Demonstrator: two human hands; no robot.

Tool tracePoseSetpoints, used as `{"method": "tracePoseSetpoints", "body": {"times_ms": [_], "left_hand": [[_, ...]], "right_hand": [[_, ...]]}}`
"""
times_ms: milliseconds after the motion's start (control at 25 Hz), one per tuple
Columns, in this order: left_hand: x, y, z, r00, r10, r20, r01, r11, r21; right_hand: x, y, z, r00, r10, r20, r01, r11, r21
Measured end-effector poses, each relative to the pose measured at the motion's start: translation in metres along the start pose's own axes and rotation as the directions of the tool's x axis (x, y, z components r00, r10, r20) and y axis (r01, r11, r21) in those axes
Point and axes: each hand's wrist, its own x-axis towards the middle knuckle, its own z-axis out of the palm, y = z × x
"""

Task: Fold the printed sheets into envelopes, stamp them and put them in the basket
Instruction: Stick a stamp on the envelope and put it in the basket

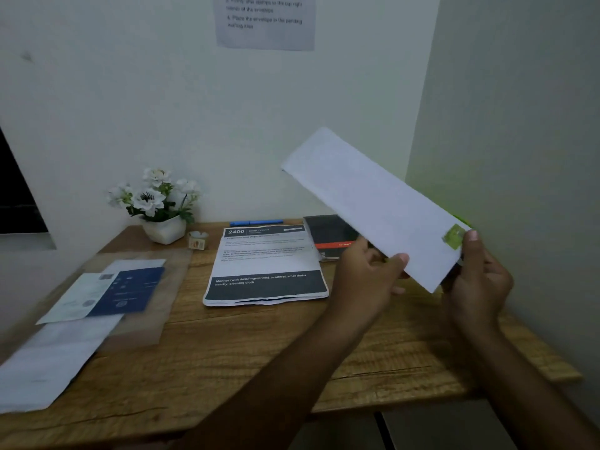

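Envelope (pixel 373 203), long, white, tilted; probably a green stamp (pixel 454 237) at corner.

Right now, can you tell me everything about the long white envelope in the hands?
The envelope is a long, narrow strip of plain white paper, flat and smooth. It is up in the air over the right side of the wooden table, slanting from upper left down to lower right. A small green stamp sits near its lower right end. The left hand pinches its lower edge and the right hand holds the stamped end.
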Motion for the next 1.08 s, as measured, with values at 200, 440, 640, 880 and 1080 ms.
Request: {"method": "tracePoseSetpoints", "body": {"times_ms": [200,440,640,880,1080], "left_hand": [[0.033,-0.005,0.031,0.999,-0.033,0.011,0.033,0.999,0.014],[0.072,-0.024,0.053,0.999,-0.039,-0.01,0.039,0.998,0.043],[0.101,-0.033,0.057,0.999,0.023,-0.044,-0.017,0.992,0.124],[0.126,-0.032,0.051,0.997,-0.065,0.037,0.054,0.968,0.243],[0.141,-0.034,0.049,0.99,-0.137,0.039,0.112,0.919,0.379]], "right_hand": [[0.01,-0.003,-0.005,0.981,0.026,-0.19,-0.014,0.998,0.064],[0.034,-0.004,-0.008,0.973,0.156,-0.168,-0.138,0.984,0.112],[0.051,0.009,-0.012,0.975,0.206,-0.085,-0.2,0.977,0.07],[0.073,0.021,-0.012,0.971,0.237,-0.032,-0.238,0.969,-0.062],[0.09,0.033,-0.014,0.958,0.285,-0.019,-0.282,0.933,-0.223]]}}
